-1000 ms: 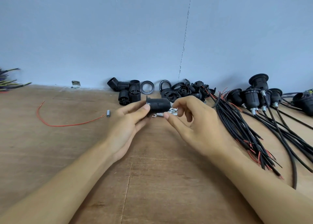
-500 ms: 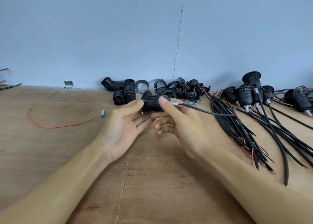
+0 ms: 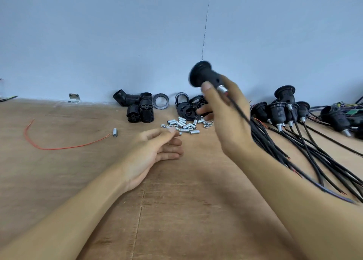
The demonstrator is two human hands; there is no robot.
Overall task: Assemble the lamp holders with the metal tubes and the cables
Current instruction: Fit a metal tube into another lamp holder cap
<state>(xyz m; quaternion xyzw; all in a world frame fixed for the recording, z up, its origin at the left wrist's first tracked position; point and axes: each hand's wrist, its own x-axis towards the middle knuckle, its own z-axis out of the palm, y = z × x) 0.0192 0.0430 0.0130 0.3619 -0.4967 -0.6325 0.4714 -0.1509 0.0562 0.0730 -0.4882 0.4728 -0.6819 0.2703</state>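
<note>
The cabled lamp holder [image 3: 204,77] is gripped by the right hand [image 3: 229,122], the left hand [image 3: 155,151] slack, and is best laid untangled beside the finished holders [image 3: 279,110].

right hand [image 3: 227,122] holding up a black plastic lamp holder [image 3: 204,76] with its cable, left hand [image 3: 155,151] resting loose on the brown wooden surface [image 3: 176,210]

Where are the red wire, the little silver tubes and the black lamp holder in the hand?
red wire [image 3: 64,147]: head view, middle of its curve.
silver tubes [image 3: 186,125]: head view, middle of the pile.
lamp holder [image 3: 204,75]: head view, black body below its wide rim.
</note>
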